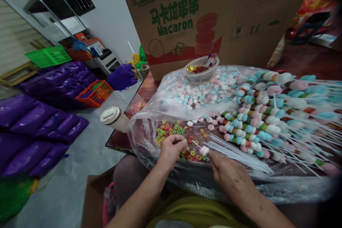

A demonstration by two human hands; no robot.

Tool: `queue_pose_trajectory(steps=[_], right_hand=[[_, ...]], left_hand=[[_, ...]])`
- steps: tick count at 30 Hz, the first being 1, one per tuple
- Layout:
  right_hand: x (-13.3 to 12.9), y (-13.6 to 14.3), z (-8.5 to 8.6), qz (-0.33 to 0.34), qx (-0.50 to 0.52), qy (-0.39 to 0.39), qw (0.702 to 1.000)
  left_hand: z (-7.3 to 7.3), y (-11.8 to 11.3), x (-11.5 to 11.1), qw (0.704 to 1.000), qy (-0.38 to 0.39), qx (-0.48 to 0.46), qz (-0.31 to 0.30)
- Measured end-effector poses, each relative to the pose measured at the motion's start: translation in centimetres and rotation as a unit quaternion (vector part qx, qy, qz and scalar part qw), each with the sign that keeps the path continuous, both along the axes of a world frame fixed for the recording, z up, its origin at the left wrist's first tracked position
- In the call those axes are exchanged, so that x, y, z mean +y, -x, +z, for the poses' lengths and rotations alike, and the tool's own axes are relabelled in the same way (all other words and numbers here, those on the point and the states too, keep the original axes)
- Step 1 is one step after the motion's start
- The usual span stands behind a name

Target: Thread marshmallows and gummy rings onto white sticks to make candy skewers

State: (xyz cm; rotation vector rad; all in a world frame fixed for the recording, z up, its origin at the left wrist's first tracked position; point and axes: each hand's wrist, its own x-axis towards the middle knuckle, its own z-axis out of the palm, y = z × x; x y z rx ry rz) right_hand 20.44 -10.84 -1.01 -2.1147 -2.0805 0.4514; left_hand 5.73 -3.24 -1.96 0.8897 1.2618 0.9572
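My right hand [227, 171] grips a thin white stick, and pink and white marshmallows [204, 150] are threaded on it just ahead of the fingertips. The stick's bare tip points left, toward my left hand [171, 149]. Thumb and forefinger of that hand are pinched on what looks like a small yellow-green candy ring [185, 140]. Loose candy rings [171, 128] in red, yellow, green and orange lie around it. Beside my right hand is a bundle of bare white sticks [237, 155]. Finished-looking marshmallow skewers [253, 121] are piled to the right.
Loose marshmallows [184, 91] cover the clear plastic sheet [144, 124] at the back. A plastic bowl [201, 74] with wrapped pieces stands on them, before a large cardboard box [171, 42]. A lidded cup [114, 117] is at the table's left edge. Purple bags [34, 131] lie on the floor.
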Motion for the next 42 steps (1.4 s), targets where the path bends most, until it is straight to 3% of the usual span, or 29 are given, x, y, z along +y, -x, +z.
queue_pose_trajectory(steps=[5, 11, 14, 16, 18, 21, 24, 34, 42], right_hand=[[0.0, 0.5, 0.1, 0.019, 0.012, 0.02, 1.0], [0.6, 0.5, -0.1, 0.029, 0.01, 0.026, 0.999], [0.7, -0.5, -0.2, -0.003, -0.012, 0.047, 0.999], [0.6, -1.4, -0.2, -0.031, -0.04, 0.068, 0.996], [0.4, -2.0, -0.3, -0.037, -0.052, 0.086, 0.994], [-0.1, -2.2, -0.4, -0.038, -0.049, 0.083, 0.995], [-0.5, -2.1, -0.4, -0.039, -0.052, 0.074, 0.995], [-0.5, -1.8, -0.6, -0.036, -0.043, 0.074, 0.996], [-0.9, -1.2, 0.1, -0.024, -0.029, 0.059, 0.998]], left_hand=[[-0.9, -0.9, -0.8, 0.998, -0.01, 0.045, -0.04], [-1.4, -0.4, 0.1, 1.0, 0.01, 0.008, -0.018], [-1.1, 0.8, 1.2, 0.983, -0.061, 0.175, -0.016], [-0.8, 0.9, 1.6, 0.93, -0.148, 0.324, -0.084], [-0.5, 0.1, 1.7, 0.851, -0.224, 0.434, -0.195], [-0.2, -2.0, 1.6, 0.746, -0.263, 0.537, -0.291], [-0.1, -3.6, 1.6, 0.711, -0.233, 0.581, -0.321], [-0.7, -2.9, 1.0, 0.74, -0.278, 0.527, -0.311], [-1.8, -2.5, 0.5, 0.908, -0.18, 0.329, -0.189]])
